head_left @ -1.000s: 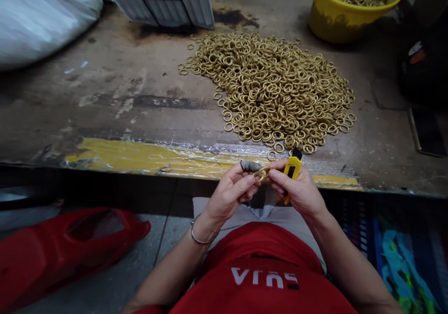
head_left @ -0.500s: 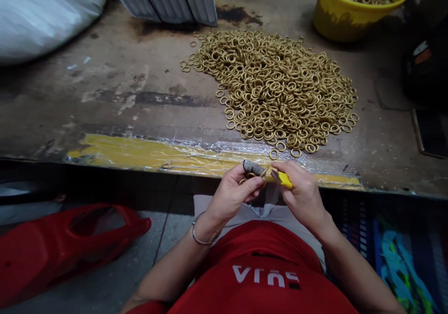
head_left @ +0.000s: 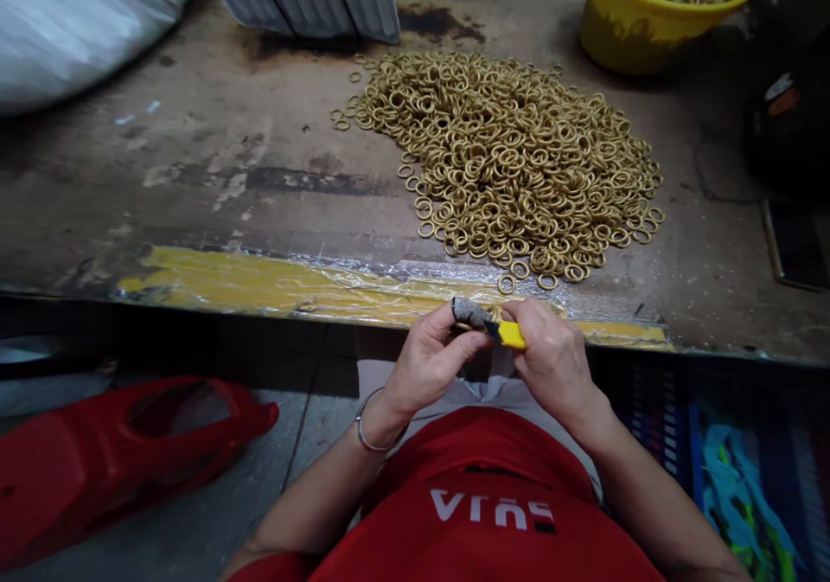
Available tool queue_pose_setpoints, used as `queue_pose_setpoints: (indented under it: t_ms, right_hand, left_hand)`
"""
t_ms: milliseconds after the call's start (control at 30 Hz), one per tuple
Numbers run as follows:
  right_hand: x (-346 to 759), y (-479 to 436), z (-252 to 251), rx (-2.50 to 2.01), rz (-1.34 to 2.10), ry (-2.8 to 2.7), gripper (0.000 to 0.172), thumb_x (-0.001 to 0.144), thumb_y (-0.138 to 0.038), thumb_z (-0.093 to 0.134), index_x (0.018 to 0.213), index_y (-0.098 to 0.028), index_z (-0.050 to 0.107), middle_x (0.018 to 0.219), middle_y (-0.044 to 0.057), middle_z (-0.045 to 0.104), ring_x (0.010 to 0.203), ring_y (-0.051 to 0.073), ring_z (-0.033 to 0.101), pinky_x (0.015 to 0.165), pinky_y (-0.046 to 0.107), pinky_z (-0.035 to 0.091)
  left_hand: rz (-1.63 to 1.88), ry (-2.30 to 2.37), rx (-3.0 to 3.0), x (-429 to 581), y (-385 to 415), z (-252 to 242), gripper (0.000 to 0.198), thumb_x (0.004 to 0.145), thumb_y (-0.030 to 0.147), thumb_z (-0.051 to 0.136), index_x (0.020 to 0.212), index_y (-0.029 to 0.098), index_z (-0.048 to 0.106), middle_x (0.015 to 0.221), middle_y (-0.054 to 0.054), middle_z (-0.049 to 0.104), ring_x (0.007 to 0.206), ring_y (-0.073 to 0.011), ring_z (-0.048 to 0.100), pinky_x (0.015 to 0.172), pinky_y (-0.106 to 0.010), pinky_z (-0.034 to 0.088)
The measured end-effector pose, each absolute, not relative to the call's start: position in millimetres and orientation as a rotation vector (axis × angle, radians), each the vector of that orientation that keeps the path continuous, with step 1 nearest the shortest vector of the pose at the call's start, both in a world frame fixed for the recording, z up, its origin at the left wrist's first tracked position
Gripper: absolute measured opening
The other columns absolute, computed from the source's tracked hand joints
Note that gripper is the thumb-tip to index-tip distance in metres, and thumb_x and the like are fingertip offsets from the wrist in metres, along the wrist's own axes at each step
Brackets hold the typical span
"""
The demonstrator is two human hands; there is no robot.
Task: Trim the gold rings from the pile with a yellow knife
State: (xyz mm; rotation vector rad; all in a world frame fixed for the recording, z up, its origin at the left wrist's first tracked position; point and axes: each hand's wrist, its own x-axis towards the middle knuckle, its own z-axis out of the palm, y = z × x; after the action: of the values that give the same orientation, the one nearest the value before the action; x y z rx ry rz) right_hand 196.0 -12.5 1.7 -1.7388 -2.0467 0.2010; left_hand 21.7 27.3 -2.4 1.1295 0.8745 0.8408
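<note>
My left hand [head_left: 431, 353] is closed in a pinch on gold-coloured rings [head_left: 462, 327], mostly hidden by the fingers. A grey fabric sleeve [head_left: 470, 312] covers its index finger, and a thin bracelet circles the wrist. My right hand [head_left: 554, 353] grips a yellow utility knife [head_left: 512, 335]. Its dark blade end meets the rings at my left fingertips, just off the bench's front edge. Beyond the hands, a large heap of similar rings [head_left: 519, 150] spreads over the bench, a few lying loose at its near edge.
The worn bench [head_left: 213, 158] has yellow tape [head_left: 226, 284] along its front edge. A yellow tub [head_left: 641, 33] of rings stands at the back right, a phone [head_left: 794, 245] below it. A grey crate [head_left: 311, 3] and white sack [head_left: 78, 28] sit behind; a red stool [head_left: 58, 470] is lower left.
The knife has turned to lie flatter, and its blade has moved left and down against the rings. Both hands stay close together in nearly the same place.
</note>
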Motion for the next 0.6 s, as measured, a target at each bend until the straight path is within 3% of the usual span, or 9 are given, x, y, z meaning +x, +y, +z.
queue_pose_setpoints:
  t_ms: [133, 200, 367, 467, 600]
  right_hand:
    - [214, 5, -6, -2.024, 0.218, -1.928, 0.021, 0.090, -0.007, 0.049, 0.093, -0.016, 0.068, 0.081, 0.009, 0.070, 0.069, 0.020, 0.061, 0.063, 0.029, 0.039]
    - [225, 13, -3, -2.078, 0.229, -1.755, 0.018, 0.092, -0.014, 0.051, 0.088, -0.016, 0.069, 0.074, 0.008, 0.067, 0.065, 0.019, 0.058, 0.062, 0.030, 0.039]
    - [224, 14, 22, -1.413, 0.809, -1.628, 0.024, 0.100, -0.037, 0.054, 0.108, -0.023, 0.071, 0.090, 0.004, 0.070, 0.078, 0.017, 0.063, 0.072, 0.031, 0.049]
    - [215, 7, 26, -1.126, 1.014, -1.664, 0.021, 0.098, -0.036, 0.058, 0.111, -0.025, 0.071, 0.103, 0.004, 0.070, 0.094, 0.019, 0.066, 0.084, 0.035, 0.052]
    - [213, -1, 17, -1.123, 0.991, -1.613, 0.010, 0.096, -0.030, 0.063, 0.099, -0.025, 0.071, 0.096, 0.004, 0.069, 0.096, 0.020, 0.065, 0.088, 0.038, 0.052]
  left_hand:
    - [0.843, 0.765, 1.229, 12, 22, 15, 0.005, 0.078, 0.018, 0.076, 0.078, 0.017, 0.071, 0.067, 0.001, 0.060, 0.060, -0.0108, 0.051, 0.056, -0.023, 0.043]
    - [0.769, 0.691, 1.231, 8, 20, 23, 0.007, 0.076, 0.019, 0.078, 0.076, 0.017, 0.071, 0.070, -0.002, 0.063, 0.063, -0.0131, 0.054, 0.059, -0.025, 0.045]
    - [0.734, 0.771, 1.065, 10, 24, 13, 0.013, 0.076, 0.023, 0.077, 0.081, 0.017, 0.067, 0.068, 0.001, 0.059, 0.054, -0.0083, 0.048, 0.050, -0.021, 0.040]
    - [0.727, 0.742, 0.968, 15, 26, 0, 0.025, 0.076, 0.027, 0.080, 0.093, 0.018, 0.064, 0.069, 0.003, 0.058, 0.052, -0.0064, 0.046, 0.048, -0.018, 0.037]
    - [0.743, 0.750, 0.823, 19, 25, -3, 0.035, 0.072, 0.028, 0.084, 0.095, 0.018, 0.060, 0.071, 0.004, 0.060, 0.048, -0.0038, 0.042, 0.043, -0.016, 0.033]
